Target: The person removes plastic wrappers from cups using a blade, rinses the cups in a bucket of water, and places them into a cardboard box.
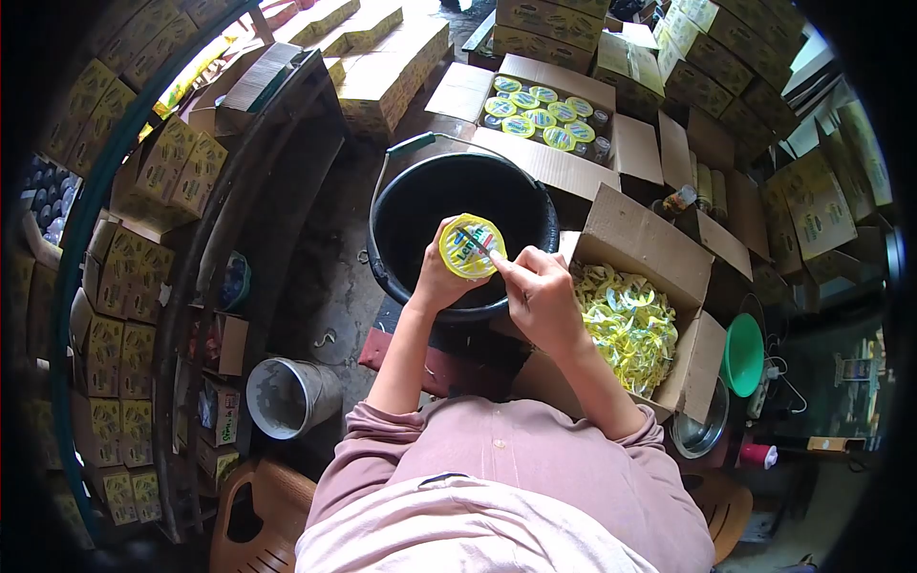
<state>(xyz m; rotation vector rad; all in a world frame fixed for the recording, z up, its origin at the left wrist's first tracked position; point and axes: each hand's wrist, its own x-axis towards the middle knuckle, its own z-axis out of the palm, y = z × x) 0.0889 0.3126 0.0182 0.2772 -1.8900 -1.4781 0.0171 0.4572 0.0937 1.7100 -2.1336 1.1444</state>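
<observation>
Over a large black bucket point(392, 224), my left hand point(437, 277) holds a round tub point(471, 245) whose yellow printed lid faces up. My right hand point(542, 296) is closed around a thin dark tool point(477, 239) that lies across the lid. Its fingertips touch the lid's right edge. The handle end of the tool is hidden in my fingers. Right of the bucket, an open cardboard box point(642, 234) holds a heap of yellow-green strips point(629, 329). Behind the bucket, another open box point(544, 160) contains several yellow-lidded tubs point(559, 138).
A grey-white bucket point(291, 396) stands at the lower left, near a dark shelf point(258, 143). Stacked yellow printed cartons point(119, 277) line the left side. A green bowl point(742, 354) and a pink spool point(757, 456) are at the right. Orange chair parts point(277, 497) flank my body.
</observation>
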